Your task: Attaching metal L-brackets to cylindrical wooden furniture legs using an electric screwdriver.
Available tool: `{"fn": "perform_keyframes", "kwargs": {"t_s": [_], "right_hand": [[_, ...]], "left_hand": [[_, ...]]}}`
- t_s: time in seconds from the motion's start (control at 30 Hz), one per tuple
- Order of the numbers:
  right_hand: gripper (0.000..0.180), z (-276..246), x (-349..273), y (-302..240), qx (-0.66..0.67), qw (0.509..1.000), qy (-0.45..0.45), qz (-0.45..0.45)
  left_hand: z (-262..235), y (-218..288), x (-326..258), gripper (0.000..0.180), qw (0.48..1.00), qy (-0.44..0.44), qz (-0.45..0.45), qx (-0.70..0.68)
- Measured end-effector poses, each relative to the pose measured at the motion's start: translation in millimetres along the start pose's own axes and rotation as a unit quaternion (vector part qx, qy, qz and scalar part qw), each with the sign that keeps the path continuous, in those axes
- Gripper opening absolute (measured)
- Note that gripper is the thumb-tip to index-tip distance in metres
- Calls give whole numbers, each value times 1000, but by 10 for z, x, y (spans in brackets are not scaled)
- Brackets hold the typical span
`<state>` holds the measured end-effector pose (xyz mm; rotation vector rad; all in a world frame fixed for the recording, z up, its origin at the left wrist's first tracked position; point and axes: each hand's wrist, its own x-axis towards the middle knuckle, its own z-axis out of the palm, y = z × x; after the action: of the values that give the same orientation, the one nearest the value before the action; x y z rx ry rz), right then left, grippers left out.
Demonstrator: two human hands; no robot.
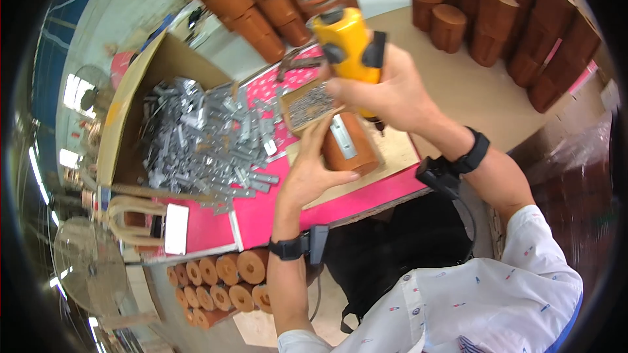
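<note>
My right hand (392, 85) is wrapped round a yellow and black power screwdriver (353, 33), held up over the board with its bit pointing down. My left hand (309, 168) grips a reddish-brown block (361, 150) with a curved side, thumb along its near edge and fingers on its left. On top of the block lies a small silver metal strip (342, 136). The block rests on a pale wooden board (327, 193). Beside it, just beyond my left fingers, sits a small open box (288, 114) of screws (311, 105).
A cardboard box (114, 131) on its side spills many metal strips (196, 137) over the pink tabletop (261, 216). A hammer (297, 63) lies behind the screw box. Brown cylinders (494, 26) stand at the back right, with more cylinders (226, 268) stacked below the table.
</note>
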<state>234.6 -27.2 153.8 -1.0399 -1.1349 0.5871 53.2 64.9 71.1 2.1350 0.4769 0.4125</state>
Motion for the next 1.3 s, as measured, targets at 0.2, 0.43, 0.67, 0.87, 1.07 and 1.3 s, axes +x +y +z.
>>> {"fn": "perform_keyframes", "kwargs": {"t_s": [0.2, 0.43, 0.67, 0.87, 1.07, 1.3], "right_hand": [[22, -67, -6, 0, 25, 1000, 9, -6], [20, 20, -8, -64, 14, 1000, 17, -8], [22, -53, -3, -56, -10, 1000, 3, -21], [22, -106, -8, -22, -11, 1000, -6, -18], [51, -80, -11, -32, -23, 1000, -14, 3], [49, -111, -20, -48, -29, 999, -14, -2]], "left_hand": [[-175, 44, 142, 70, 990, 99, 33, 98], [-389, -566, 717, 13, 913, 172, -9, 371], [-292, -690, 1000, 10, 902, 50, -101, 417], [-229, -749, 1016, 11, 927, 68, -161, 331], [-267, -778, 958, 12, 930, 46, -146, 333], [-293, -577, 976, 11, 914, 8, -159, 373]]}}
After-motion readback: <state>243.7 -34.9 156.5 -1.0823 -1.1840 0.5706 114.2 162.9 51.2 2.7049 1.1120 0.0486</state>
